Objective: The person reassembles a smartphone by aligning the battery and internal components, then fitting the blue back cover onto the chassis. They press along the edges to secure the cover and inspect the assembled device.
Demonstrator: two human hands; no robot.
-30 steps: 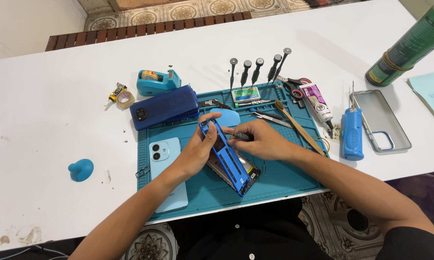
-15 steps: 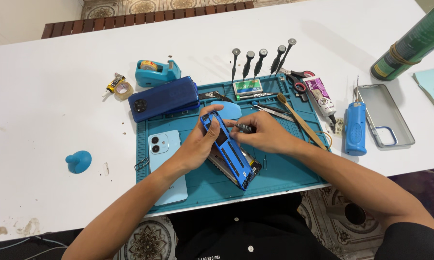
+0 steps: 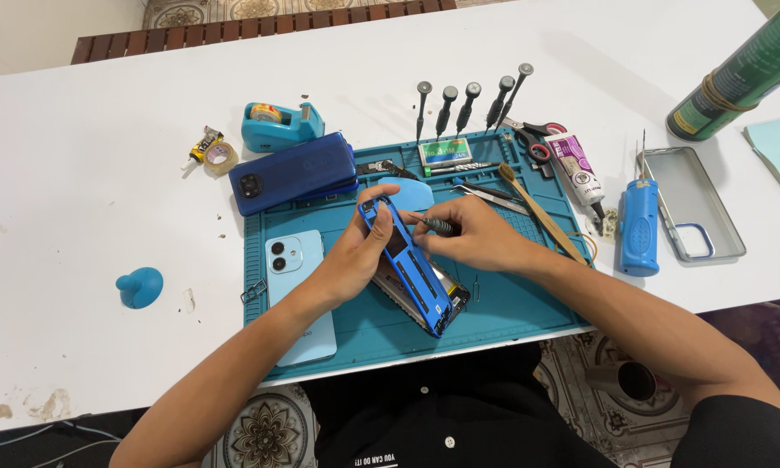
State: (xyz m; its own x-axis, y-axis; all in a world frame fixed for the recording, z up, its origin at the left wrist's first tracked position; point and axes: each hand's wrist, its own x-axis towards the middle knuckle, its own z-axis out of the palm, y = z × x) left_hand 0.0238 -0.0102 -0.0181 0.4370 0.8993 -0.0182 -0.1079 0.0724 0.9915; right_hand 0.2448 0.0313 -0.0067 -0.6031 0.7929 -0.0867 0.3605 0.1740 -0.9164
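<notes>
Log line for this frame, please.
left hand: grips blue phone frame, tilted over mat | right hand: holds small tool to frame | opened phone beneath

The blue frame [image 3: 404, 264] now stands tilted up off the phone [image 3: 424, 290] beneath it, its top end raised higher than a second ago. The left hand [image 3: 355, 256] grips it further up the edge, and the right hand [image 3: 476, 238] brings the screwdriver [image 3: 433, 225] against its upper part
</notes>
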